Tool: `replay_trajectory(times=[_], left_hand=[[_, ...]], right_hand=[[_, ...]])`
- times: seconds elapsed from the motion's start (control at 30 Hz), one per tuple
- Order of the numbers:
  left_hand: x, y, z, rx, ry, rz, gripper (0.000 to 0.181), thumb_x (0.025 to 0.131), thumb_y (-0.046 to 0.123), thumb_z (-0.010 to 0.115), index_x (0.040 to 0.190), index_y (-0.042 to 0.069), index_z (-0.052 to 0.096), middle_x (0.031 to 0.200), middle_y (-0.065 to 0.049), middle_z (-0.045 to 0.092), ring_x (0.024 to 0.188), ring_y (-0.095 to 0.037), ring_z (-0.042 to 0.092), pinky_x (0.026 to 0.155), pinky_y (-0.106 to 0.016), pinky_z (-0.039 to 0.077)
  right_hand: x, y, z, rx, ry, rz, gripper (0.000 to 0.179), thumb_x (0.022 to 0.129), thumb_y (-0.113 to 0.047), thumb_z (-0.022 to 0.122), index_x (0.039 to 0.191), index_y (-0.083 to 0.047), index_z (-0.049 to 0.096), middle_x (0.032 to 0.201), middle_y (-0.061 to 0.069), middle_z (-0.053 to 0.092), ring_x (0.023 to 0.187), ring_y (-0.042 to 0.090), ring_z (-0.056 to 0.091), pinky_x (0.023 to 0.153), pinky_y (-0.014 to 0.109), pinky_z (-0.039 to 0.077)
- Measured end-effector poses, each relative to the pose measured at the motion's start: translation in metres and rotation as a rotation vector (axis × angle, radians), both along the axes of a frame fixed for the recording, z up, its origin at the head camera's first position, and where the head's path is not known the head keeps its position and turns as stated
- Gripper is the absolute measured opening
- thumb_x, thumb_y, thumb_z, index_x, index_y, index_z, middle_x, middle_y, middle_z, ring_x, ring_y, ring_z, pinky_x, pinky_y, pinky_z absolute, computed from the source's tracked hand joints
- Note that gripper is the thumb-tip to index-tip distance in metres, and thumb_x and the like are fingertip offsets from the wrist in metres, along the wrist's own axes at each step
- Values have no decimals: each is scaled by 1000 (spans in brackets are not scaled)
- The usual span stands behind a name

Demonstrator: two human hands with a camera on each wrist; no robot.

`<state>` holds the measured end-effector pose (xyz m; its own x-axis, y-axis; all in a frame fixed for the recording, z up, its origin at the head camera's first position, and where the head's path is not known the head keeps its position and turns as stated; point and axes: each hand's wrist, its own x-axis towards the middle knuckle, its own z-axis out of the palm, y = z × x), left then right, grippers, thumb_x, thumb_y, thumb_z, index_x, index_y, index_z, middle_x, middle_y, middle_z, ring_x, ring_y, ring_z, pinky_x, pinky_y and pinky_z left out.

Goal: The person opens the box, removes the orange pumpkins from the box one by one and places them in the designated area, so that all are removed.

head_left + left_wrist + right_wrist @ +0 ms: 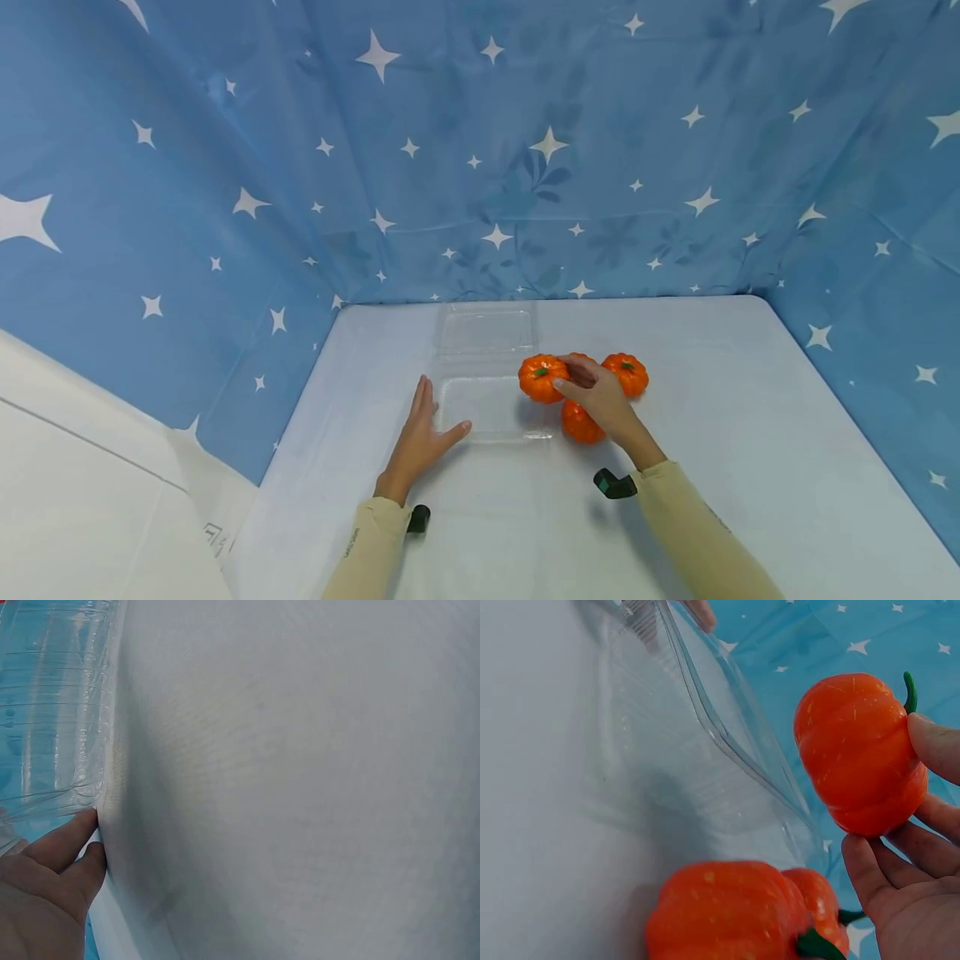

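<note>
An orange toy pumpkin (542, 379) with a green stem is in my right hand (600, 398), pinched between thumb and fingertips above the right end of a clear plastic container (480, 408). The right wrist view shows this pumpkin (855, 746) held up off the table beside the container's rim (712, 731). My left hand (420, 437) is at the container's left side, fingers extended and thumb spread. In the left wrist view its fingertips (84, 823) are right at the container's edge. The container's hinged lid (487, 329) lies open behind it.
Right of the container sit more toy pumpkins: one in front (581, 423), one at the far right (628, 375), and one mostly hidden behind my right hand. A white table (712, 467) lies underneath, with a blue star-patterned curtain (450, 167) behind it.
</note>
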<state>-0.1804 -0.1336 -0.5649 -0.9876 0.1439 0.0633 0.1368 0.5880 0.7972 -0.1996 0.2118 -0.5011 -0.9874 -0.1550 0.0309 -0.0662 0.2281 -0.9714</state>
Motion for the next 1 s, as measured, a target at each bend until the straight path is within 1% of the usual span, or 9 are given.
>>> replay_trajectory(times=[0.13,0.3,0.4,0.53,0.6,0.73,0.83,0.93,1.0], left_hand=[[-1,0,0,-2,1,-4,123,92,59,80,172,5,3,180,-12,-1,150,-40,44,123,-59,31],[0,0,2,-8,4,-6,124,91,59,80,172,6,3,180,-12,-1,149,-40,44,124,-59,31],[0,0,2,-3,7,-6,123,92,59,80,172,4,4,180,-13,-1,149,-41,44,123,-60,31],[0,0,2,1,4,-10,123,92,58,80,172,3,4,180,-13,-1,149,-41,44,122,-61,32],[0,0,1,0,4,-12,123,92,58,80,172,4,3,180,-13,-1,149,-41,44,122,-60,32],[0,0,1,-3,10,-12,123,93,58,80,172,4,2,180,-13,-1,149,-41,45,123,-59,33],[0,0,2,2,23,-15,122,93,57,80,171,2,3,179,-16,0,148,-42,45,122,-60,33],[0,0,2,0,24,-16,122,93,57,79,171,0,5,179,-17,0,148,-43,46,122,-61,33],[0,0,2,-9,15,-12,123,93,59,79,171,1,4,179,-15,0,148,-42,45,122,-60,32]], right_hand=[[3,15,0,42,3,-24,61,104,-30,74,155,-2,54,157,21,53,145,40,50,116,50,43],[8,33,0,66,4,-65,63,104,-36,74,154,-4,55,154,19,56,144,37,51,116,49,43],[12,44,1,79,12,-88,62,105,-36,72,154,-2,54,153,19,56,144,37,51,116,42,44],[19,59,1,78,2,-115,62,106,-35,71,155,-3,53,156,19,54,145,37,50,110,24,46],[23,66,2,62,-7,-123,63,106,-36,71,156,-3,52,159,19,51,146,37,49,107,18,46],[30,77,3,70,-20,-143,66,106,-38,70,159,-3,49,161,20,48,146,39,48,104,14,46],[37,86,0,90,-23,-166,68,107,-40,69,159,-2,49,161,21,48,146,40,47,101,12,46],[42,94,-5,103,-18,-191,67,107,-41,69,158,-1,49,160,21,50,146,39,48,99,9,45],[46,99,-10,101,-17,-208,67,107,-41,69,157,0,50,158,21,52,144,34,50,97,8,45]])
